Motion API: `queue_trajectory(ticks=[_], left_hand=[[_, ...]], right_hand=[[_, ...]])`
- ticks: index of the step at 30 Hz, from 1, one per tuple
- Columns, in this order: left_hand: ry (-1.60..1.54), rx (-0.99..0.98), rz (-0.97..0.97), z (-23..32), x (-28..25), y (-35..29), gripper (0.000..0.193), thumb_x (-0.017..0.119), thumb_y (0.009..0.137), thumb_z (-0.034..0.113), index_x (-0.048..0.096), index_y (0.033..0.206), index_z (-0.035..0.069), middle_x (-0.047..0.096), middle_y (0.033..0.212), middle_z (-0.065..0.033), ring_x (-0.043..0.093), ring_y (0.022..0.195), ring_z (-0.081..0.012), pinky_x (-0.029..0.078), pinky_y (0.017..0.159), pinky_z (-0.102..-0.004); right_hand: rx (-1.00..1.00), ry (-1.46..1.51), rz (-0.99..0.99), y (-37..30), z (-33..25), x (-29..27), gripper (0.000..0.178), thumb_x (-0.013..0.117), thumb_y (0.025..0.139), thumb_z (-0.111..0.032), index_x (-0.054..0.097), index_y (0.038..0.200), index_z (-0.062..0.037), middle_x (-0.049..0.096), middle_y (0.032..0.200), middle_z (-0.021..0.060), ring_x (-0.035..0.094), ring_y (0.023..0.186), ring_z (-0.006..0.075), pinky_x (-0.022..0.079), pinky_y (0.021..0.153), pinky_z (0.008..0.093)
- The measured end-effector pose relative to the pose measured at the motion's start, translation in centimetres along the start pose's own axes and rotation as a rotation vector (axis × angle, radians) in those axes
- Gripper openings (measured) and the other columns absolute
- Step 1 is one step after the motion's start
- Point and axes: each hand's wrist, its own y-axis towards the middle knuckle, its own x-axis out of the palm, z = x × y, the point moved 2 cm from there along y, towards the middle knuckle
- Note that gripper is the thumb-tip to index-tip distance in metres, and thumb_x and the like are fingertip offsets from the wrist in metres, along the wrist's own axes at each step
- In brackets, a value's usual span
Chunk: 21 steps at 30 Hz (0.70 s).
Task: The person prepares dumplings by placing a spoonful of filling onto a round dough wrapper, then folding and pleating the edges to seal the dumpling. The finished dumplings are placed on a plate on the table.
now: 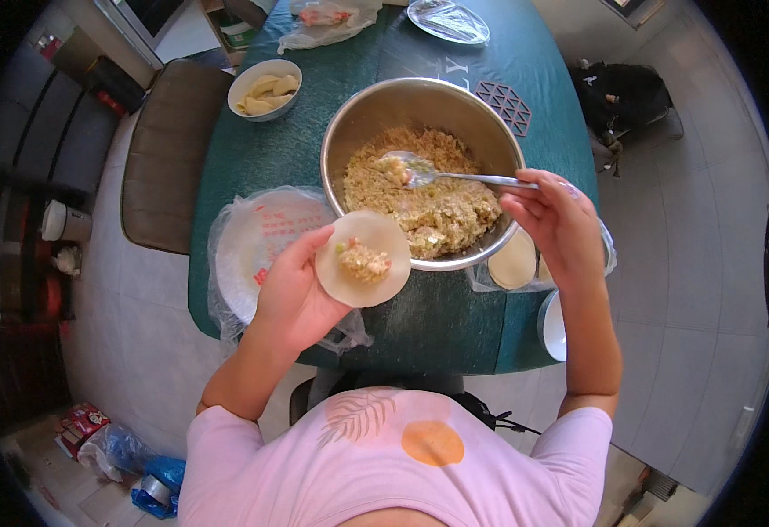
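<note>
On the fingers of my left hand (292, 294) rests a round dumpling wrapper (340, 285), its edge held under the thumb. A small mound of filling (364, 262) sits at the wrapper's middle. My right hand (560, 220) is closed on the handle of a metal spoon (481, 178). The spoon's bowl carries some filling and hangs over a large steel mixing bowl (335, 140). Chopped, pale brown filling (420, 206) covers the bottom of that bowl. Beside the bowl, partly behind my right hand, a stack of round wrappers (514, 262) lies on clear plastic.
A white bowl (239, 92) of folded dumplings stands at the far left. A plastic-covered plate (449, 22) and a plastic bag (327, 22) lie at the back. Left of the steel bowl is a plastic-wrapped white tray (235, 255). A white bowl (554, 327) sits near the right edge.
</note>
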Motion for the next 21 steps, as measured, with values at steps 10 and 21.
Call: queue_trajectory(ticks=[10, 21], left_hand=[[0.048, 0.034, 0.021, -1.0, 3.3, 2.3, 0.042, 0.029, 0.1, 0.02, 0.036, 0.133, -0.005, 0.044, 0.135, -0.0209, 0.045, 0.125, -0.0299, 0.033, 0.107, -0.0468], [0.015, 0.043, 0.013, -1.3, 3.4, 2.3, 0.044, 0.027, 0.1, 0.023, 0.035, 0.134, -0.005, 0.045, 0.134, -0.0214, 0.045, 0.125, -0.0311, 0.032, 0.108, -0.0472]], right_hand=[[-0.732, -0.87, -0.431, -8.6, -2.4, 2.5, 0.02, 0.049, 0.091, 0.0, 0.059, 0.105, 0.0086, 0.062, 0.103, 0.0241, 0.066, 0.089, 0.0295, 0.054, 0.078, 0.0362], [-1.098, -0.987, -0.531, -10.6, -1.7, 1.8, 0.02, 0.064, 0.081, -0.002, 0.061, 0.098, 0.0087, 0.062, 0.102, 0.0244, 0.065, 0.089, 0.0362, 0.057, 0.072, 0.0384]])
